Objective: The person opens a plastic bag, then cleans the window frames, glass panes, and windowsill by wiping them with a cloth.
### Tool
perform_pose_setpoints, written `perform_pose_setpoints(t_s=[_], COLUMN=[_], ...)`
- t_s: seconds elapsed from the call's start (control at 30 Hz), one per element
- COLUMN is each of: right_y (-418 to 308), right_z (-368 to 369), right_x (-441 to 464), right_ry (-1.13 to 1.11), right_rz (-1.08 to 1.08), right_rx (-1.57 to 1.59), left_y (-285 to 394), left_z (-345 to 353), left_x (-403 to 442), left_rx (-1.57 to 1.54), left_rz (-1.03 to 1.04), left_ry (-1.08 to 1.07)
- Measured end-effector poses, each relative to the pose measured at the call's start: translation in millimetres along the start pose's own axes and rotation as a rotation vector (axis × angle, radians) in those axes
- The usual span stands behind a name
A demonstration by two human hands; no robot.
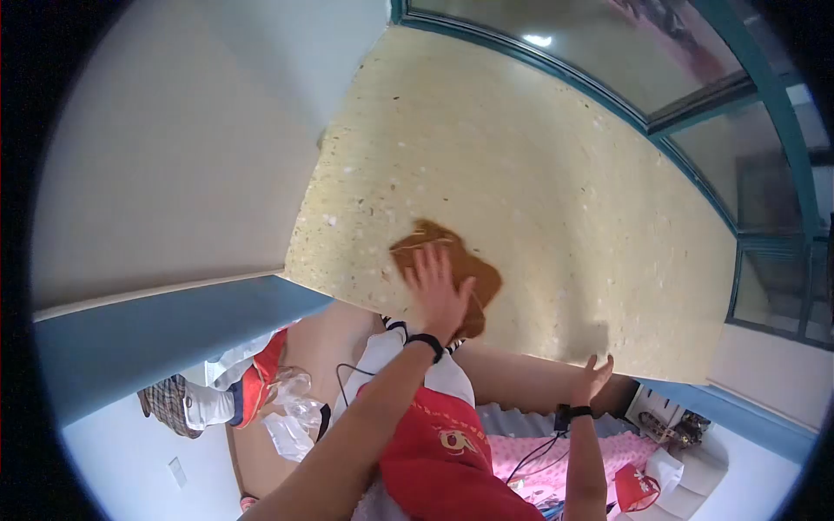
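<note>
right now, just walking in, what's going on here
A person's left hand is spread over a brown cloth on the speckled sill by the window. The right hand holds nothing, at the sill's front edge; whether it touches is unclear.

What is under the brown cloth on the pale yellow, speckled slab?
The pale yellow, speckled slab shows beside the brown cloth and seems to continue beneath. The left hand lies on top; the covered patch cannot be seen.
</note>
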State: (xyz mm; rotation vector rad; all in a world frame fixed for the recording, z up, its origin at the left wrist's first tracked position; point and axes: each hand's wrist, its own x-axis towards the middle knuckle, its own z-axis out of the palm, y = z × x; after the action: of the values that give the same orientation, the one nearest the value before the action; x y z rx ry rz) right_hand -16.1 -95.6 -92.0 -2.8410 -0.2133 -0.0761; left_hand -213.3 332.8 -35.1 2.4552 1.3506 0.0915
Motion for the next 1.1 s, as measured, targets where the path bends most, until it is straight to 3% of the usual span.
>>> perform_pose_setpoints(t_s=[0.07,0.17,0.23,0.33,0.53,0.73,0.83,1.1], right_y=[-117,-159,-212,-237,-177,-128,-109,-124], right_z=[-55,-49,-76,-90,-59,-16,15,42], right_x=[-2,-11,-26,-31,-1,45,49,50], right_ry=[-0.078,-0.173,-0.331,-0.487,-0.213,0.060,0.107,0.183], right_rz=[-0.029,-0.144,-0.148,-0.275,-0.063,0.105,0.193,0.248], right_rx=[0.182,0.632,0.657,0.611,0.692,0.210,-0.116,-0.276], left_y=[39,58,52,17,-122,-210,-204,-173], left_z=[10,17,20,19,-15,-19,-33,-27], left_x=[-12,-10,-5,13,6,15,34,91], left_rx=[-0.021,0.014,0.053,0.092,0.162,0.185,0.265,0.281], left_rz=[0.088,0.118,0.140,0.118,-0.121,-0.547,-0.532,-0.167], left_ry=[-0.053,-0.053,-0.026,0.049,0.144,0.225,0.176,0.121])
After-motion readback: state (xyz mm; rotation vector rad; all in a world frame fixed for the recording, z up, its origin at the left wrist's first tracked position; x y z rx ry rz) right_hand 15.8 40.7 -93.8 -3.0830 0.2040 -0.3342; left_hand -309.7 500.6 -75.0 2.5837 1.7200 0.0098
